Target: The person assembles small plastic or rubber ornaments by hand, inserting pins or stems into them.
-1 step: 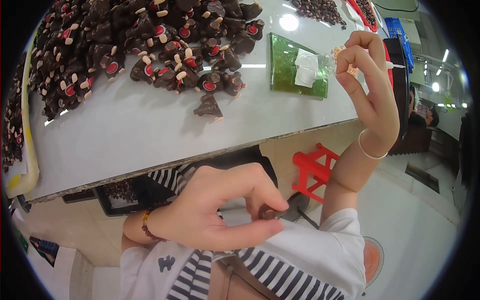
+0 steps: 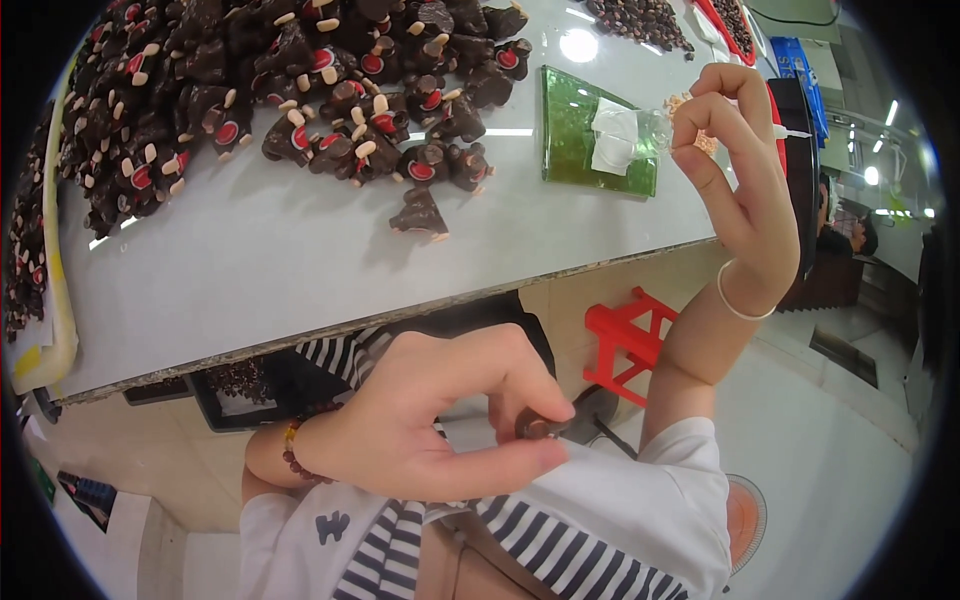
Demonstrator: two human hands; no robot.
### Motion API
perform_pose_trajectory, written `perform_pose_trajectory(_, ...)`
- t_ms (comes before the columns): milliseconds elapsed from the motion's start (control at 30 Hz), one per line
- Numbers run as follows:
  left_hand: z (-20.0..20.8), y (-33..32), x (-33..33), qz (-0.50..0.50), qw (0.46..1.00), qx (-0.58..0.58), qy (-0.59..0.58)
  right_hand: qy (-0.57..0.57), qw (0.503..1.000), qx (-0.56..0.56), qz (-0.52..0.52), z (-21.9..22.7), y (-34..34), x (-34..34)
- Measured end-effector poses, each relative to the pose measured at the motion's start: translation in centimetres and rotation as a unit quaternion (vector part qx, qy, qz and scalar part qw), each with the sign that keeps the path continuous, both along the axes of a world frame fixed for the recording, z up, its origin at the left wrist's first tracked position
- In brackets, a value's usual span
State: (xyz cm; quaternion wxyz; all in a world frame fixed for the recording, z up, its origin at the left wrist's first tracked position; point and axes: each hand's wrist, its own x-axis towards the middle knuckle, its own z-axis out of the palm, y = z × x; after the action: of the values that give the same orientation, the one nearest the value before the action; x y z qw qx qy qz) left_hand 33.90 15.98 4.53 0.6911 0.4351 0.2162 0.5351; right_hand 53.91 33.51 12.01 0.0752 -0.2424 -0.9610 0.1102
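My left hand (image 2: 430, 415) is closed in front of my chest. Between its thumb and fingertips it pinches a small dark brown piece (image 2: 540, 424), mostly covered by the fingers. Over the table's right part, my right hand (image 2: 735, 160) is curled round a clear squeeze bottle (image 2: 655, 130). The bottle's thin pale nozzle (image 2: 794, 132) sticks out past the hand's right side, while the fingers hide its middle. Beyond my left hand, a single dark brown figure (image 2: 419, 214) with pale small parts lies on the table, just in front of a large heap of similar figures (image 2: 330, 110).
The light grey table (image 2: 250, 270) ends in a stone edge before me. A green slab (image 2: 572, 130) with a white paper piece (image 2: 613, 136) lies near my right hand. Small brown parts (image 2: 640, 22) are heaped farther back. A red stool (image 2: 625, 335) stands below the table's edge.
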Motion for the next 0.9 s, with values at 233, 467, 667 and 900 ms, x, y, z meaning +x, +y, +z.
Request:
perform_pose_trajectory(233,-0.2,-0.6,-0.1,0.043,0.998,-0.038,0.002,-0.001,1.000,0.018,0.006,0.0,-0.1,0.3)
perform_pose_trajectory(467,0.7,-0.8,0.3,0.064,0.981,-0.136,-0.120,0.338,0.925,-0.163,-0.051,-1.3,-6.0,-0.9)
perform_pose_trajectory(667,-0.6,-0.4,0.3,0.035,0.955,-0.143,-0.258,0.404,0.801,-0.437,-0.055,-4.1,-11.2,-3.4)
perform_pose_trajectory(900,-1.1,0.0,0.6,-0.033,0.941,-0.164,-0.294,0.411,0.835,-0.366,-0.030,-5.3,-11.1,-3.0)
